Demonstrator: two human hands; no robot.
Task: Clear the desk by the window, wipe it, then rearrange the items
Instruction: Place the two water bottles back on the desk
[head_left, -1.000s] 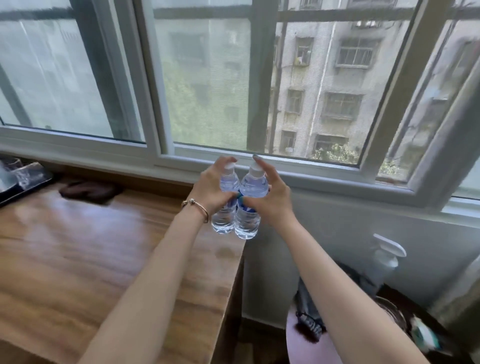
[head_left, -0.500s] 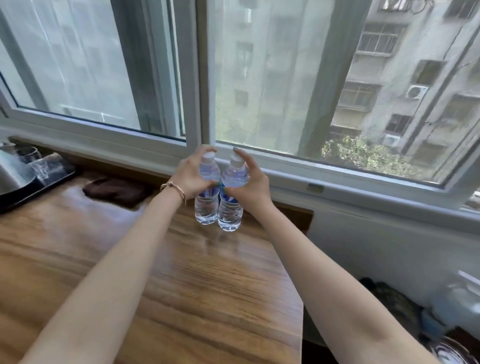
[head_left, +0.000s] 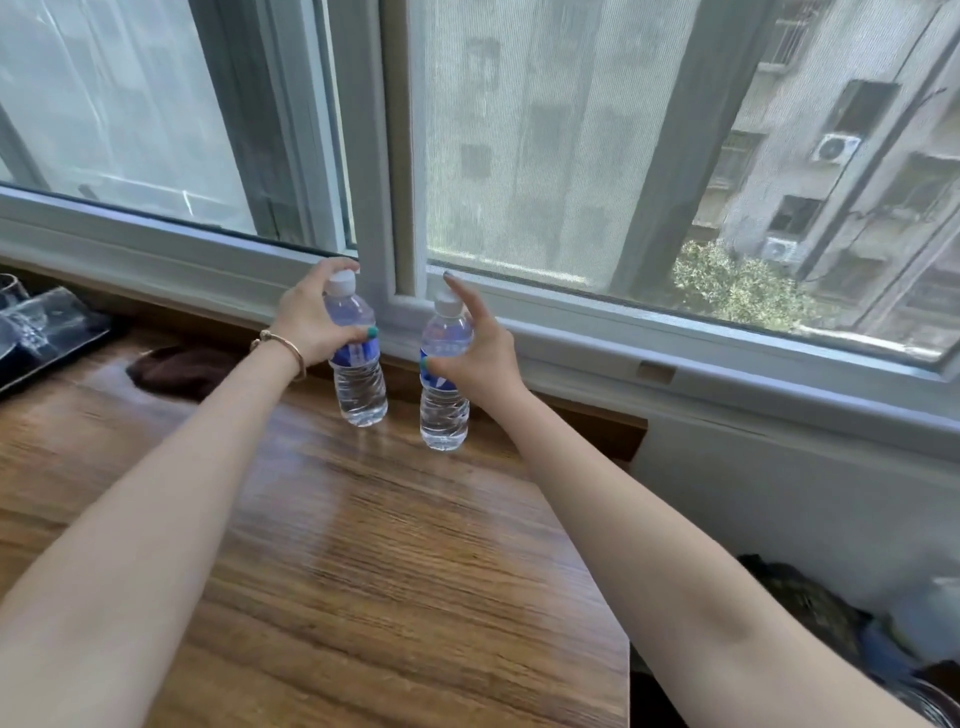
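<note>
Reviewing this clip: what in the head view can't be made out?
- Label text on both water bottles: too small, partly under the left hand and right hand.
- Black tray: cut off by the left edge.
- Items beside the desk, bottom right: blurred, cut off.

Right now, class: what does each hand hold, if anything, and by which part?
The left hand grips the left bottle round its shoulder and label. The right hand is opening beside the right bottle, thumb at the label; nothing gripped.

Bright daylight floods through the window (head_left: 519, 156), leaving pale glare on the table (head_left: 389, 545); edges bow and blur slightly.
</note>
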